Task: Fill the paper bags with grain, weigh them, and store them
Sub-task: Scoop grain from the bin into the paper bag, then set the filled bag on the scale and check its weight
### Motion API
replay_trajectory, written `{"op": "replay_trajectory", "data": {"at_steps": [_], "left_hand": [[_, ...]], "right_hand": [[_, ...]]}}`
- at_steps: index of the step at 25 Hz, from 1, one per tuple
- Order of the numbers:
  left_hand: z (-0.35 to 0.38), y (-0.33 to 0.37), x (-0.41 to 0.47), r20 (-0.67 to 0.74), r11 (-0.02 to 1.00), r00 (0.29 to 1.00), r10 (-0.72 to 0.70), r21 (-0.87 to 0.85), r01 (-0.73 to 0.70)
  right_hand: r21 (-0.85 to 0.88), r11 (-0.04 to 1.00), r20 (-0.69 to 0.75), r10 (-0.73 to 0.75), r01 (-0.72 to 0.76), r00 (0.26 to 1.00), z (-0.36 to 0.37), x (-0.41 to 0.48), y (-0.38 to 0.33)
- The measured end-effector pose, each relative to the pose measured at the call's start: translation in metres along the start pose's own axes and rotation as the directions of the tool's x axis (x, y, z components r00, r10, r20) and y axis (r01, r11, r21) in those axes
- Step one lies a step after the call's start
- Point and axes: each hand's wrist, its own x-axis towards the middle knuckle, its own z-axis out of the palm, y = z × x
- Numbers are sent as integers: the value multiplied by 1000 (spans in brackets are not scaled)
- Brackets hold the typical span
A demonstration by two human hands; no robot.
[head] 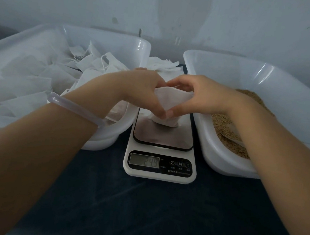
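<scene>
Paper bag (171,99) stood on the steel platform of the scale (162,138), its rounded bottom resting there and its limp white top rising between the two grips; the left grip (143,90) closed on it from the left and the right grip (199,97) from the right; the fingers (184,83) curled over the far edge of the mouth and met above it, while the thumbs pressed tip to tip low on the near side, where the bag narrowed; both grips were thus clamped on the paper bag, ringing its upper half.

The display (144,161) was lit, its digits too blurred to read; the scale sat on the dark table (141,210), between two pale plastic tubs and just beside each.

The left tub (109,37) held a loose heap of white bags (41,72); whether these were filled could not be told; a clear bangle (75,107) circled the left wrist in front of that tub.

The right tub (231,62) held brown grain (223,122) banked toward its near side; the right forearm crossed above the tub's near corner and hid part of the grain; a pale scoop (231,137) lay in the grain, partly hidden behind that forearm.

Behind the scale, between the tubs, lay a stack of flat white bags (163,63); a pale wall (179,15) rose beyond.
</scene>
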Motion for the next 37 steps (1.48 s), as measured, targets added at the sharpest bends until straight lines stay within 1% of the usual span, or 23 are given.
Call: {"op": "replay_trajectory", "data": {"at_steps": [5,10,12,14,15,16,17,18,19,20,21,22,23,25,27,28,29,30,31,32,34,36,37], "left_hand": [[0,0,0,-14,1000,1000,12,18,-12],[2,0,3,15,999,1000,0,36,0],[3,2,2,-21,1000,1000,-21,16,21],[-3,1,-3,-64,996,997,-47,-74,42],[-8,-1,-6,-119,989,991,-64,-138,47],[-13,-6,-8,-219,975,971,-98,-214,50],[-20,-12,-9,-355,954,921,-163,-296,55],[-28,-19,-9,-493,930,833,-251,-362,66],[-34,-25,-11,-599,912,726,-338,-399,95],[-38,-31,-12,-664,906,634,-396,-395,152],[-40,-36,-13,-690,905,588,-423,-359,230],[-39,-40,-14,-681,897,584,-442,-320,304],[-38,-42,-14,-651,888,607,-457,-289,358],[-33,-47,-12,-549,861,663,-509,-313,402],[-28,-50,-11,-412,821,716,-564,-376,430],[-26,-51,-11,-311,799,748,-587,-370,474],[-24,-51,-12,-207,776,765,-610,-348,526],[-23,-51,-14,-128,759,766,-629,-311,572],[-23,-51,-15,-107,757,761,-640,-257,601],[-23,-51,-16,-140,764,754,-642,-199,614],[-23,-52,-15,-298,785,732,-613,-132,605],[-24,-54,-13,-465,807,679,-568,-156,569],[-24,-53,-12,-550,836,651,-523,-182,518]], "right_hand": [[-25,1000,-16,-4,4,1000,1,-2,-1],[-149,989,-76,5,-16,997,6,1,0],[-115,993,-109,-12,-1,994,7,0,-1],[-32,998,-186,-52,47,981,6,-2,-2],[40,996,-251,-67,80,966,5,-2,-3],[119,987,-326,-61,105,943,4,-3,-2],[181,976,-403,-40,123,914,3,-3,-2],[222,966,-466,-14,132,885,2,-4,-1],[242,961,-506,9,132,862,2,-3,0],[249,960,-523,25,125,852,1,-3,1],[244,963,-522,32,113,852,1,-3,1],[234,967,-515,32,105,857,1,-3,1],[222,970,-507,26,101,861,2,-2,1],[204,974,-496,19,95,868,3,-2,1],[193,977,-492,20,87,870,4,-2,3],[192,978,-492,23,82,870,4,-2,4],[190,979,-491,27,77,871,4,-2,4],[189,979,-490,30,72,871,4,-2,5],[189,980,-489,33,69,872,4,-2,5],[192,979,-487,38,65,872,4,-2,5],[193,980,-485,47,55,873,5,-2,5],[190,981,-478,50,47,877,5,-1,5],[194,980,-473,56,42,879,4,-1,6]]}}
